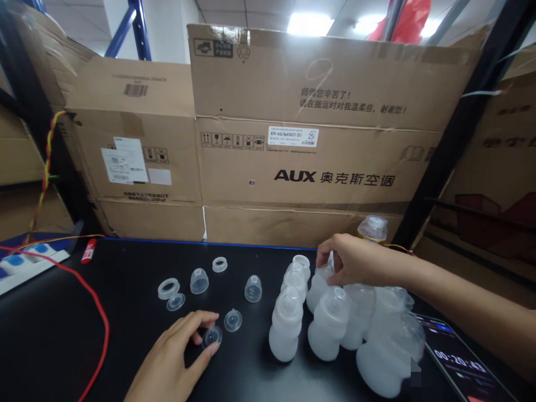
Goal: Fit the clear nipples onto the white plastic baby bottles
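Head view: what do we find at our left hand [171, 357]?

We see it narrowed to a pinch, with the thumb and fingers holding a clear round silicone disc [212, 336] low over the black desk [104, 273].

And our right hand [352, 259]?

We see it curled narrowly over the top of a frosted plastic bottle [319, 288]. That bottle stands in a tight group of frosted bottles with teat-shaped tops [329, 326], between the middle of the desk and its right side.

What lies between our hands and the far edge?

We count two clear domed caps [199, 281], a small clear dome [233, 320] just beside our left hand, and a clear ring [219, 264]. A wider ring [168, 288] sits touching a second clear disc [176, 302].

And around the desk?

We see a phone [458, 357] showing a timer at the right, and a red marker [88, 251] and a red cable [90, 301] at the left. Cardboard boxes [318, 123] printed AUX stand behind.
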The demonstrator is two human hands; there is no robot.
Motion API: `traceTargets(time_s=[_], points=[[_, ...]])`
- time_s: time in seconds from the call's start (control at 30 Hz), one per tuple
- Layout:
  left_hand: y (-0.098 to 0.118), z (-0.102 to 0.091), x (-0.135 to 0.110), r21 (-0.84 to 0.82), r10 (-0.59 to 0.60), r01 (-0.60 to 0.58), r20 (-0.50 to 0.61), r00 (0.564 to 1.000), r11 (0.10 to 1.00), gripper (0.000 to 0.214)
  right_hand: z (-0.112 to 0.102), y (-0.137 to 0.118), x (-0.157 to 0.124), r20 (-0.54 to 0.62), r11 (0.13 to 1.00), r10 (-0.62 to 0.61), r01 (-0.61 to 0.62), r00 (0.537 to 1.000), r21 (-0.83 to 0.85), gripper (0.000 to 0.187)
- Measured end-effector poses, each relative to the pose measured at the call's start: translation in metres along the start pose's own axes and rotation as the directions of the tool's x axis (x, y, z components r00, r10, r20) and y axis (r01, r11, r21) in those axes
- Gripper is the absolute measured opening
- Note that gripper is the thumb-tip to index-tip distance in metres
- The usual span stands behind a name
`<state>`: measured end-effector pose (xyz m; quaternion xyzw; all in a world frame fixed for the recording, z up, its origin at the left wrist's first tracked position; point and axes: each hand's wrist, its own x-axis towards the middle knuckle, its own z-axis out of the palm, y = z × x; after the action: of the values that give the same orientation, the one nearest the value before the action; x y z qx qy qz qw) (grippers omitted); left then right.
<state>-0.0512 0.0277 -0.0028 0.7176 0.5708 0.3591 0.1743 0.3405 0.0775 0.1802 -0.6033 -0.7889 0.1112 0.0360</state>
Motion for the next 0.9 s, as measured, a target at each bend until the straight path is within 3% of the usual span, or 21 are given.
traceTargets(time_s=[0.63,0.9], points=[[-0.005,0.003,0.0,-0.013,0.036,-0.036,-0.013,0.999,0.999,0.026,0.004,0.0,0.003,-0.085,0.996,0.035,-0.041,0.996,-0.075,0.024],[-0.006,0.002,-0.001,-0.004,0.043,-0.043,-0.002,0.999,0.999,0.026,-0.021,0.011,0.002,-0.176,0.999,0.025,-0.017,0.984,0.046,0.015]])
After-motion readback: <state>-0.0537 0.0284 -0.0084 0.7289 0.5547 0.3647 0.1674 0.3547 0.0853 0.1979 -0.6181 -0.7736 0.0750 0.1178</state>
